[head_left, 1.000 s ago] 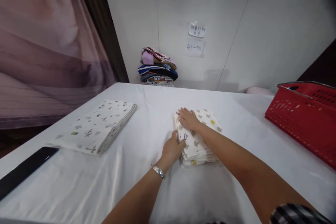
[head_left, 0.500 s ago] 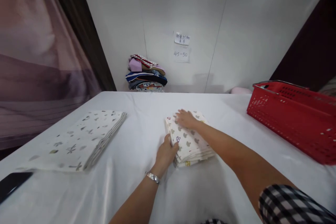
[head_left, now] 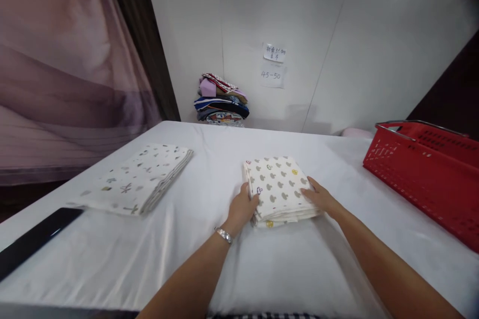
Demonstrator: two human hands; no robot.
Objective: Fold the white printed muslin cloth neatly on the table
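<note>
While the folded cloth (head_left: 279,190), cream with small grey, yellow and purple prints, already lay as a neat square packet near the middle of the white-covered tabletop (head_left: 209,254), both hands were set against its sides. Judging by the stacked layers along its near edge, the folding looked finished, and what remained seemed to be squaring it up or lifting it away.

At the packet's near left corner, the left hand (head_left: 243,208) had its thumb on top and its fingers curled at the edge, apparently pinching the layers; whether the fingertips reached underneath could not be told from this angle. Lying flatter, the right hand (head_left: 320,198) rested half open against the near right edge, pressing there rather than clearly gripping.

A second folded cloth (head_left: 144,177) with a sparser print lay toward the left edge of the tabletop, well apart. On the right edge sat a red plastic basket (head_left: 426,174), and a pile of folded garments (head_left: 221,100) stood at the far edge against the wall.
</note>
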